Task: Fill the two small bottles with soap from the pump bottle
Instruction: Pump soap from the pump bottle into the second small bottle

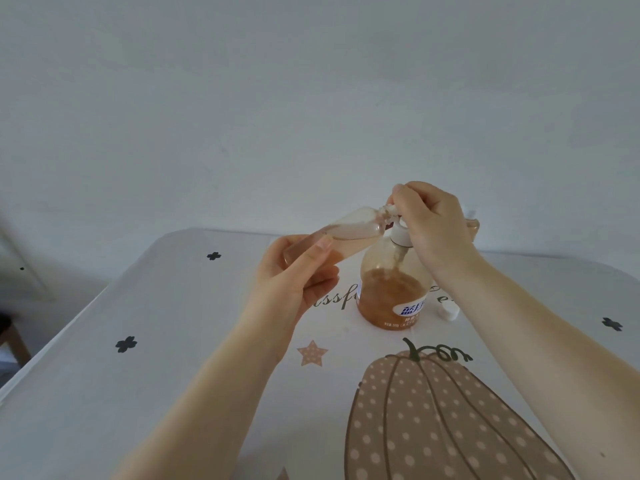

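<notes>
The left hand (294, 271) grips a small clear bottle (332, 233), fingers and thumb curled round its lower half, and holds it tilted nearly sideways above the table with its open neck against the pump's spout. Pale amber soap lies along the lower side of this small bottle, filling part of it; the upper side looks clear. The right hand (433, 230) sits on top of the pump head (401, 233), fingers curled over it and covering most of the spout, so how far the pump is pressed cannot be told.

The pump bottle (394, 289) stands upright on the table, just right of the left hand. It is rounded and transparent, with a white pump collar and a dip tube visible inside. Orange-brown soap with a frothy look fills roughly the lower half; the upper half is clouded with residue. A white label near its base bears blue Chinese characters, partly cut off by the curve, with a line of small orange print below that is too fine to read.

A white cap (448, 311) lies on the table just right of the pump bottle. Behind the right hand, the edge of a second small bottle (472, 226) shows, mostly hidden.

The tablecloth (173, 341) is white with a dotted pumpkin (443, 420), a star, dark clovers and cursive lettering, of which only "ssf" reads.
</notes>
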